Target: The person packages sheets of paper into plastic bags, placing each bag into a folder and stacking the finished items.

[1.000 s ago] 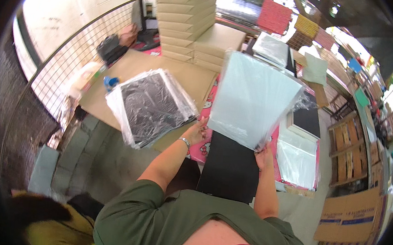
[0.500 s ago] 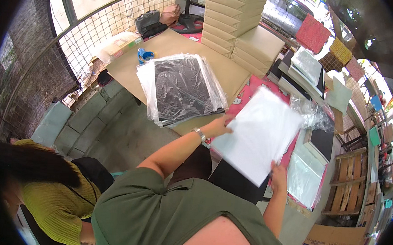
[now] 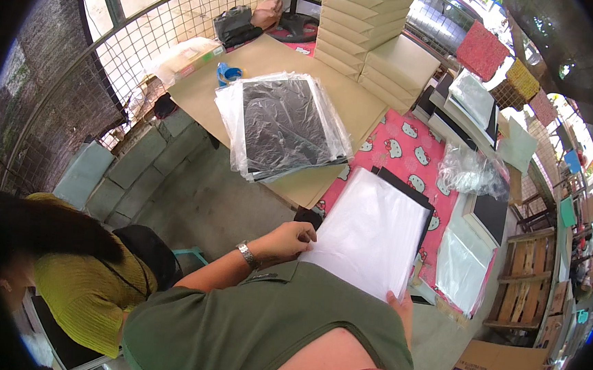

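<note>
White sheet (image 3: 372, 231) touches left hand (image 3: 284, 243), fingers curled together; for right hand (image 3: 401, 309), I cannot tell; black stack (image 3: 284, 119) lies far left.

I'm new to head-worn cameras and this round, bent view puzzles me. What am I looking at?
There is no machine here, just a person's two bare hands. A wide fisheye camera on the person's head looks down, so straight edges bend. The left hand is at the left edge of a shiny white sheet, the right hand at its lower right; how firmly they grip is unclear. A black board shows beneath it, on a pink patterned cover. Leftward, a plastic-wrapped stack lies on brown board.
</note>
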### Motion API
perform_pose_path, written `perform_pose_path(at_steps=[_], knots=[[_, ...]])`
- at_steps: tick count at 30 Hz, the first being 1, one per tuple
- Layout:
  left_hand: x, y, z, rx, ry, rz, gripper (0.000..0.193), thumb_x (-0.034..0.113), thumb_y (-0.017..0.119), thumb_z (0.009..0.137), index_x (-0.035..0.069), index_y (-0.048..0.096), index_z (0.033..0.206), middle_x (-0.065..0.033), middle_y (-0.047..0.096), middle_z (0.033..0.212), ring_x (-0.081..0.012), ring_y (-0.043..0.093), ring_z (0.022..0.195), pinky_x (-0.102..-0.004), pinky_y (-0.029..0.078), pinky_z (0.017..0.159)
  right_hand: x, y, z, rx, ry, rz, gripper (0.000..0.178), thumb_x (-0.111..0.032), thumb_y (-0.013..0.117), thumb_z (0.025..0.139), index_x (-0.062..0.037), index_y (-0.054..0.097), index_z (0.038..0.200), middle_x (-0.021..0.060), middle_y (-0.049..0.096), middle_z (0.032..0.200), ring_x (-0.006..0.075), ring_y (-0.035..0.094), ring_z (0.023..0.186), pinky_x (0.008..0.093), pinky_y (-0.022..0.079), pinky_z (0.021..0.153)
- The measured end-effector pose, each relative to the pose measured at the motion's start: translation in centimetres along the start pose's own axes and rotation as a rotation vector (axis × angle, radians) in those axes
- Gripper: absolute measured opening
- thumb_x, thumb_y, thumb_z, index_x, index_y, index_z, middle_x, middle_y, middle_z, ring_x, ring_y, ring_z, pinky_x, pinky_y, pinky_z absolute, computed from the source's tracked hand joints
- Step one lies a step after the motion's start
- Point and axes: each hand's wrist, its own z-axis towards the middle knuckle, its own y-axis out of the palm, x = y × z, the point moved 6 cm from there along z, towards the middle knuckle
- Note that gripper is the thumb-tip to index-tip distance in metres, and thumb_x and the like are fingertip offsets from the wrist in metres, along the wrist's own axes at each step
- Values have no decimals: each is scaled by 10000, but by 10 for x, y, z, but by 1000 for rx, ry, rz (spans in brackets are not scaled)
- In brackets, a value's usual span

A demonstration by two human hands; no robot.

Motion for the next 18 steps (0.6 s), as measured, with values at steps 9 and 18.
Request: perform_pose_path(at_steps=[9,18], knots=[[-2,11,-30,-47,72,-58,124,80,646,768,4,570,828,-31,593,751,-87,560,715,-213,449,660,-24,8,-32,-58,108,-41,410,-158,589,837,2,450,1189,103,591,1028,171,553,909,301,439,788],[3,4,-42,89,36,-367,201,59,664,770,41,501,654,37,501,616,-34,446,568,-191,354,513,-4,3,-37,-16,-27,-41,362,-118,582,832,-12,468,1160,88,602,951,137,564,830,265,452,704]])
